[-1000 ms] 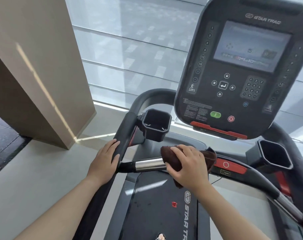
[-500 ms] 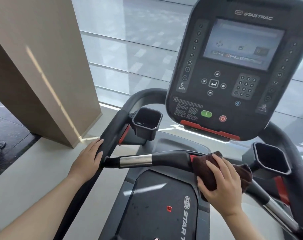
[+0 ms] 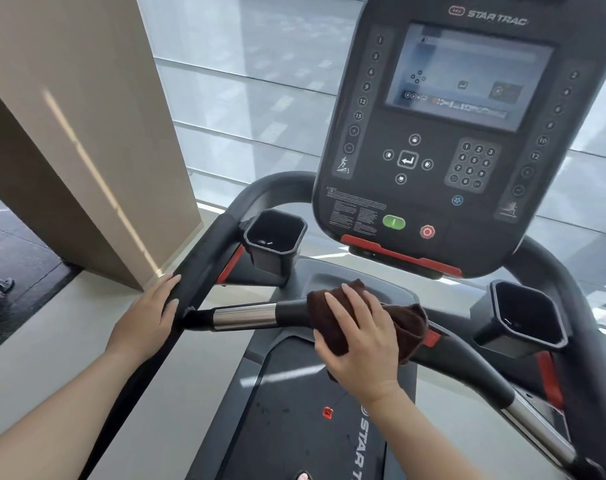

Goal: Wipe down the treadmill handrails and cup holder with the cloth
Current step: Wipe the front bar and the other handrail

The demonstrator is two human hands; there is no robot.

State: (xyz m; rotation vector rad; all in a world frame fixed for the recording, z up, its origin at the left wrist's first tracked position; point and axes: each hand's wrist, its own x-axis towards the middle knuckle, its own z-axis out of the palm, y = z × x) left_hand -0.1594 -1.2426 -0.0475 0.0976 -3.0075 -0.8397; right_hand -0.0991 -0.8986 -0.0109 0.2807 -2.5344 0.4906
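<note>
A dark brown cloth is wrapped over the middle of the treadmill's front crossbar, and my right hand presses down on it, gripping cloth and bar together. My left hand rests on the black left side handrail, fingers curled over it, just left of where the crossbar's chrome section joins. The left cup holder sits above the bar, with a small speck at its bottom. The right cup holder is at the right. The right side handrail curves down at the far right.
The console with screen, keypad, green and red buttons hangs above the bar. The running belt lies below my hands. A beige pillar stands to the left, and a window wall is behind the treadmill.
My right hand slid the cloth right along the crossbar, then back left toward the centre. My left hand has stayed on the left handrail. The camera has shifted.
</note>
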